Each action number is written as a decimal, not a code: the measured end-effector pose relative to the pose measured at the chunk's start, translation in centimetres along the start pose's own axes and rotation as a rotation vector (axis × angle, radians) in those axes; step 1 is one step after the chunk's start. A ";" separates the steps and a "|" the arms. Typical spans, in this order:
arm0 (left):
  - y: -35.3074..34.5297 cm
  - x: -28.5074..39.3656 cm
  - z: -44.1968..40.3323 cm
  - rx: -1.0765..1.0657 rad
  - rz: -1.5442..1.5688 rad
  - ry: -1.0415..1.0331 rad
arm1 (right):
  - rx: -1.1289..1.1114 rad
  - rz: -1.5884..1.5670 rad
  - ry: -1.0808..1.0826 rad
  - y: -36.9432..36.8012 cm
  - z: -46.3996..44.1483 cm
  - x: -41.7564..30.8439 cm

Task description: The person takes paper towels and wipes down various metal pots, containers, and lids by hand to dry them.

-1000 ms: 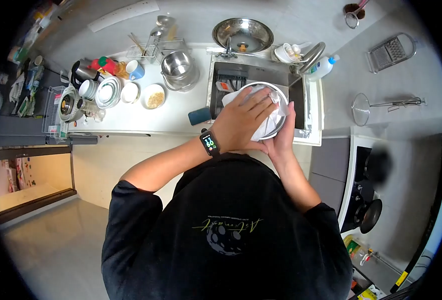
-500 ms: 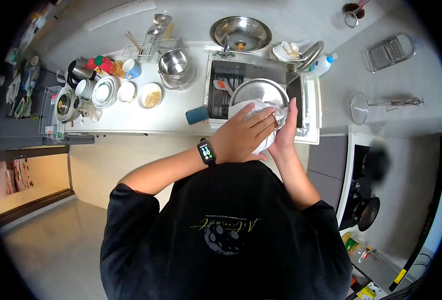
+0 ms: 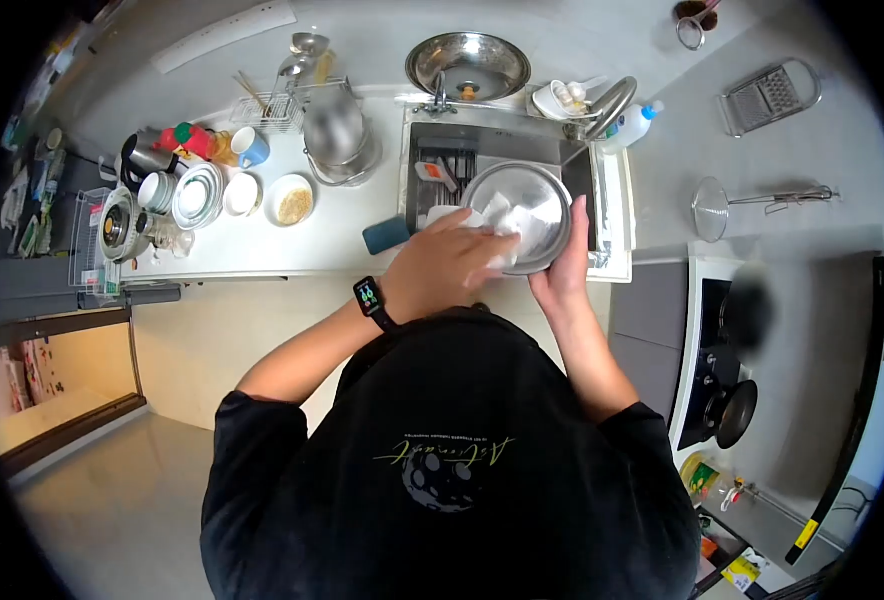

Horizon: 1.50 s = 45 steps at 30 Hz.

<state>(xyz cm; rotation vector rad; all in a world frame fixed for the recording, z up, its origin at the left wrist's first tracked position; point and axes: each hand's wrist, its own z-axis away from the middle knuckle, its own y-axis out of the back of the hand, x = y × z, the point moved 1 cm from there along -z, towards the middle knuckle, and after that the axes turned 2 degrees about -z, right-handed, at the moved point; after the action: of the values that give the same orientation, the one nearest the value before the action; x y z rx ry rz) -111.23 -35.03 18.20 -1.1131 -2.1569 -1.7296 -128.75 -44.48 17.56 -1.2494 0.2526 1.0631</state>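
Observation:
Over the front of the sink (image 3: pixel 417 200), a round steel bowl (image 3: pixel 547 190) is held with its shiny inside facing up. My right hand (image 3: pixel 565 268) grips its right side, palm against the outer wall and fingers along the rim. My left hand (image 3: pixel 442 262), with a black watch on the wrist, presses a crumpled white cloth (image 3: pixel 530 225) into the bowl; its fingertips are slightly blurred and partly cover the cloth. Behind the bowl, an orange-and-white object (image 3: pixel 437 172) lies on a dark rack in the sink.
A dark blue sponge-like block (image 3: pixel 386 235) lies left of the sink. Farther left are a steel pot (image 3: pixel 337 135), a bowl of grains (image 3: pixel 290 200), a blue mug (image 3: pixel 250 147) and stacked dishes (image 3: pixel 198 195). A faucet (image 3: pixel 612 100) and spray bottle (image 3: pixel 634 128) stand at the right.
The cloth has gone from the bowl's near rim into its inside, and more of the interior shows. My left hand has shifted left; my right hand still holds the bowl's side.

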 end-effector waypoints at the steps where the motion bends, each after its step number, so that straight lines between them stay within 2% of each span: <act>1: 0.8 0.2 -0.1 0.116 0.132 0.060 | 0.002 0.006 -0.025 0.3 -0.1 0.6; 2: 1.6 0.5 -0.3 0.114 0.134 0.060 | 0.001 0.012 -0.049 0.5 -0.3 1.0; 4: 3.3 1.2 -0.9 0.556 0.283 0.111 | 0.017 0.079 -0.044 -0.6 0.3 1.7; 6: 4.2 1.2 -2.1 0.569 0.158 0.087 | -0.042 0.060 -0.124 -0.3 0.6 2.6; 8: 4.3 1.0 -3.4 0.297 -0.373 -0.227 | -0.015 0.148 -0.064 -1.8 1.7 2.6; 9: 3.3 0.6 -3.5 0.197 -0.261 -0.183 | -0.040 0.081 -0.048 -1.5 1.6 3.3; 12: 1.9 -2.0 -3.3 0.104 -0.089 -0.176 | -0.021 0.092 -0.059 -1.5 1.2 3.7; 14: 2.1 -3.1 -3.5 0.171 -0.161 -0.234 | -0.036 0.149 -0.073 -0.4 0.7 4.2; 16: 2.3 -3.8 -3.1 0.044 -0.196 -0.258 | -0.071 0.261 -0.112 1.1 0.5 5.5; 17: 2.5 -3.6 -3.1 0.082 -0.264 -0.258 | -0.047 0.328 -0.036 1.5 0.5 6.2; 18: 2.5 -3.7 -3.0 0.079 -0.263 -0.258 | -0.045 0.325 -0.037 2.0 0.4 6.4; 20: 2.7 -4.2 -2.9 0.059 -0.286 -0.201 | -0.283 0.380 -0.038 1.2 0.6 5.8; 22: 2.6 -4.9 -2.7 0.100 -0.304 -0.216 | -0.227 0.283 -0.025 0.1 0.9 5.5; 25: 2.8 -5.8 -1.9 0.260 -0.177 0.029 | -0.169 0.244 0.029 -1.1 1.2 4.7; 26: 2.3 -5.9 -1.6 0.256 -0.178 0.026 | -0.167 0.239 0.032 -1.3 1.2 4.7; 28: 1.3 -5.9 -0.5 0.377 0.018 0.346 | -0.091 0.169 0.187 -1.6 1.2 4.7; 29: 0.7 -5.6 -0.1 0.349 0.129 0.481 | -0.093 0.162 0.252 -2.0 1.1 4.9; 30: -0.9 -6.4 0.3 0.348 0.128 0.475 | -0.093 0.160 0.258 -1.6 0.8 5.5; 31: -3.4 -7.8 1.1 0.405 0.364 0.523 | -0.076 0.341 0.364 -0.6 0.5 6.4; 32: -3.4 -7.7 1.0 0.459 0.601 0.566 | -0.149 0.640 0.500 -0.7 0.5 6.1; 33: -2.9 -7.7 1.4 0.395 0.621 0.612 | -0.191 0.918 0.668 -0.7 0.6 5.8; 34: -2.7 -8.3 1.5 0.399 0.617 0.610 | -0.195 0.915 0.672 -1.4 0.9 5.3; 36: -2.5 -9.3 1.4 0.454 0.934 0.411 | -0.300 0.263 0.451 -2.1 1.3 4.7; 38: -0.3 -8.4 1.7 0.371 1.024 0.369 | -0.294 0.359 0.399 -1.4 0.0 3.8; 40: 0.2 -8.3 1.4 0.325 1.019 0.313 | -0.382 0.135 -0.068 -2.0 -0.5 3.8; 41: 0.5 -8.0 1.1 0.322 1.015 0.309 | -0.403 0.027 -0.116 -2.3 -0.4 4.4; 42: 0.6 -7.5 0.9 0.340 1.039 0.417 | -0.405 0.023 -0.113 -2.2 -0.3 4.5; 44: 0.2 -7.5 1.0 0.354 1.057 0.528 | -0.308 0.395 0.040 -1.8 -0.3 4.6; 45: -0.8 -8.1 1.5 0.383 1.169 0.532 | -0.310 0.390 0.039 -1.6 -0.2 4.8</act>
<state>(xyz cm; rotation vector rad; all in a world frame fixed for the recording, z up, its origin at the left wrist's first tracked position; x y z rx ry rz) -105.55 -37.31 12.64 -1.2085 -1.0272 -0.8585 -124.93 -42.08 15.33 -1.5382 0.3823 1.4537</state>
